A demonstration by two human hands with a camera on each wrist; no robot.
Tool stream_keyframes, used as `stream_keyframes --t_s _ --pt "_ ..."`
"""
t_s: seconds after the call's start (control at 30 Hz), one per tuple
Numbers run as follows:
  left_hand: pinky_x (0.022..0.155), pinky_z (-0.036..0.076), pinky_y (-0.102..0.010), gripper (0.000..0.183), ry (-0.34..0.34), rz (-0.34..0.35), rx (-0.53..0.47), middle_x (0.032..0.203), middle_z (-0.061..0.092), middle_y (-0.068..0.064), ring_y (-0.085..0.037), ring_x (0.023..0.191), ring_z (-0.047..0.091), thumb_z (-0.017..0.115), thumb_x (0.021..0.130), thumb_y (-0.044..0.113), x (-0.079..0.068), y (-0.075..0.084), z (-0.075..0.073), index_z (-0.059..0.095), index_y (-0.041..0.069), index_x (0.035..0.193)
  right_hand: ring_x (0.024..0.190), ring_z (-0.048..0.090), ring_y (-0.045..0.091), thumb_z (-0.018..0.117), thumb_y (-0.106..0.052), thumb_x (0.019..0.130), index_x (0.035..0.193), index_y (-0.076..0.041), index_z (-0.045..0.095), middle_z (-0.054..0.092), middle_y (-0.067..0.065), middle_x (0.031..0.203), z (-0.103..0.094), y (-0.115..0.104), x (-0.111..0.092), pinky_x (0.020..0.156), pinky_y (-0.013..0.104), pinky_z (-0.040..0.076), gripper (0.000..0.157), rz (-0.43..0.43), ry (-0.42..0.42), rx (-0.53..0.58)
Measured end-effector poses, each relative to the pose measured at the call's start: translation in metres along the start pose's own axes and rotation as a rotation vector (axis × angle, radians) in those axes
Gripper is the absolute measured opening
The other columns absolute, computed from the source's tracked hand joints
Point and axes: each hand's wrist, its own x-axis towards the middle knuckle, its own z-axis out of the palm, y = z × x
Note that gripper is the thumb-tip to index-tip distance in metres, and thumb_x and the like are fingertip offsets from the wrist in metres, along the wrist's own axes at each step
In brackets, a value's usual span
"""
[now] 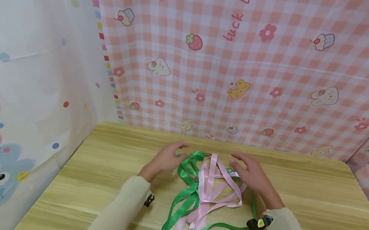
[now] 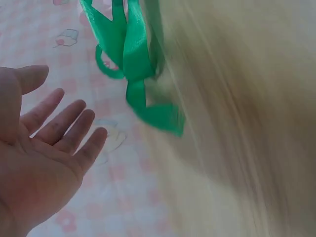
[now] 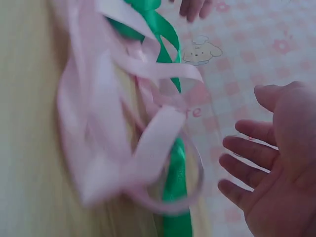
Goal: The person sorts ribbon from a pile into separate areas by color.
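Note:
A tangle of satin ribbons lies on the table between the two hands. Green ribbon point(image 1: 187, 199) makes up its left side, and loops of pink ribbon point(image 1: 210, 180) cover the middle and right. My left hand point(image 1: 168, 158) hovers beside the green loops, fingers spread and palm bare in the left wrist view. On the other side, the right hand point(image 1: 250, 173) is held by the pink loops, its fingers apart and holding nothing in the right wrist view. One green strand point(image 1: 227, 226) trails toward the right wrist and passes behind its strap.
The wooden table point(image 1: 98, 181) runs back to a pink checked cloth point(image 1: 191, 65) hanging behind it. A white printed cloth point(image 1: 29, 71) hangs along the left side. Each wrist wears a small black camera point(image 1: 255, 225) near the sleeve cuff.

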Motion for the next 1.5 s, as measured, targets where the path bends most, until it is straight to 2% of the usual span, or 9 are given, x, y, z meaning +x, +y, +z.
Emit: stream_keyframes --t_s 0.2,0.47,0.67,0.77,0.9,1.0,1.17,1.33,1.5 --pt "0.107 0.042 -0.047 0.039 -0.007 -0.084 -0.136 0.138 0.058 -0.011 -0.029 0.131 0.050 0.057 0.101 0.022 0.026 0.005 0.017 0.055 0.006 0.136 0.110 0.060 0.033 0.048 -0.034 0.105 0.130 -0.002 0.061 0.065 0.018 0.124 0.019 -0.001 0.031 0.093 0.048 0.049 0.043 0.154 0.069 0.162" --pt "0.108 0.042 -0.047 0.042 -0.025 -0.170 -0.231 0.138 0.058 -0.013 -0.030 0.128 0.053 0.057 0.101 0.021 0.039 0.008 0.034 0.051 0.008 0.140 0.115 0.058 0.031 0.046 -0.023 0.106 0.126 0.004 0.061 0.063 0.020 0.125 0.046 -0.008 0.055 0.096 0.042 0.047 0.037 0.280 0.082 0.348" --pt "0.100 0.048 -0.043 0.038 -0.004 -0.188 -0.198 0.127 0.065 -0.016 -0.031 0.118 0.061 0.062 0.097 0.015 0.043 0.010 0.044 0.056 0.005 0.134 0.074 0.059 0.017 0.056 -0.014 0.099 0.123 0.004 0.062 0.066 0.016 0.106 0.065 -0.024 0.059 0.063 0.029 0.050 0.030 0.323 0.070 0.415" --pt "0.094 0.051 -0.040 0.038 -0.028 -0.212 -0.167 0.123 0.067 -0.015 -0.030 0.112 0.063 0.068 0.092 0.008 0.041 0.011 0.047 0.059 0.004 0.129 0.063 0.053 0.015 0.058 -0.003 0.092 0.119 0.004 0.063 0.064 0.013 0.095 0.071 -0.029 0.055 0.055 0.027 0.046 0.028 0.353 0.053 0.392" --pt "0.086 0.053 -0.036 0.040 -0.074 -0.228 -0.174 0.113 0.069 -0.013 -0.026 0.105 0.064 0.071 0.085 0.000 0.038 0.013 0.048 0.061 0.005 0.123 0.071 0.052 0.016 0.058 0.002 0.085 0.115 0.001 0.066 0.059 0.007 0.089 0.074 -0.029 0.049 0.062 0.026 0.043 0.031 0.385 0.033 0.282" --pt "0.079 0.053 -0.031 0.038 -0.094 -0.215 -0.202 0.105 0.070 -0.011 -0.021 0.095 0.065 0.072 0.083 -0.003 0.037 0.013 0.048 0.062 0.005 0.120 0.078 0.052 0.018 0.056 0.004 0.082 0.112 0.002 0.068 0.058 0.007 0.088 0.074 -0.026 0.045 0.066 0.025 0.043 0.032 0.383 0.027 0.285" --pt "0.071 0.049 -0.028 0.038 -0.074 -0.177 -0.227 0.100 0.066 -0.009 -0.017 0.081 0.060 0.070 0.086 -0.002 0.037 0.016 0.044 0.060 0.006 0.122 0.071 0.054 0.017 0.058 0.004 0.089 0.107 0.005 0.066 0.059 0.009 0.087 0.064 -0.026 0.041 0.058 0.025 0.046 0.020 0.346 0.032 0.344" --pt "0.081 0.051 -0.034 0.042 -0.053 -0.125 -0.205 0.113 0.061 -0.010 -0.023 0.100 0.060 0.065 0.092 0.001 0.033 0.027 0.032 0.056 0.009 0.132 0.078 0.056 0.020 0.063 -0.003 0.092 0.105 0.000 0.061 0.061 0.010 0.091 0.047 -0.030 0.037 0.065 0.027 0.047 0.013 0.260 0.085 0.248" --pt "0.084 0.052 -0.033 0.049 -0.138 -0.067 -0.313 0.114 0.065 -0.013 -0.022 0.104 0.062 0.066 0.093 0.003 0.023 0.035 0.019 0.052 0.013 0.139 0.084 0.056 0.022 0.065 -0.003 0.091 0.104 -0.001 0.060 0.062 0.011 0.095 0.032 -0.036 0.024 0.071 0.030 0.047 0.014 0.146 0.129 0.226"
